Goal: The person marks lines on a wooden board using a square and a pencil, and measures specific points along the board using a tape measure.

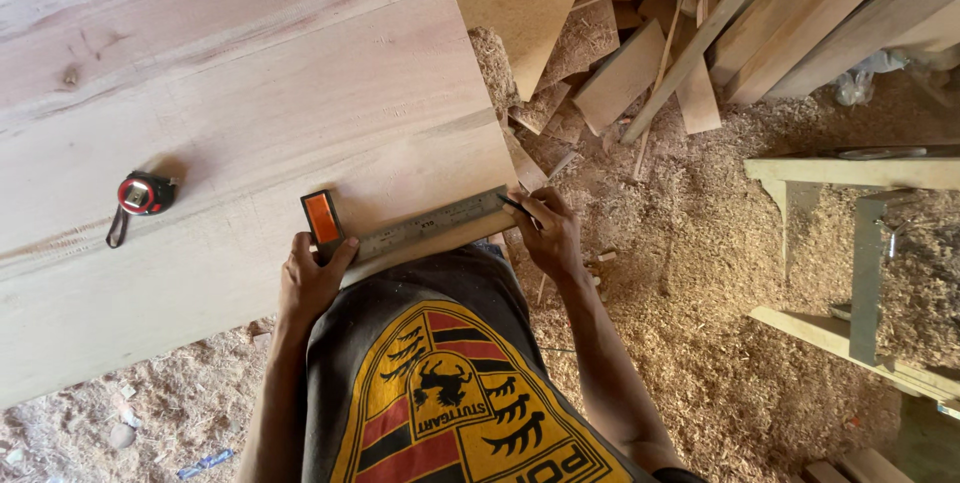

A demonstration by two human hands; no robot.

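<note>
Try square [405, 231] lies along near edge of wood panel [230, 133]. Left hand [312, 278] presses its orange stock; right hand [550, 233] pinches pencil [516, 207] at blade tip. Tape measure [143, 195] rests left of square.

A metal try square with an orange stock [400, 231] lies on the wide pale wooden board's [230, 93] near edge; a red-and-black tape measure [143, 194] sits to its left; loose timber offcuts [690, 33] are piled beyond the board's right end.

One head-worn view, looking steeply down the person's own chest — near the board [230, 123] edge and both hands, sawdust floor [700, 323] farther below, to the right.
</note>
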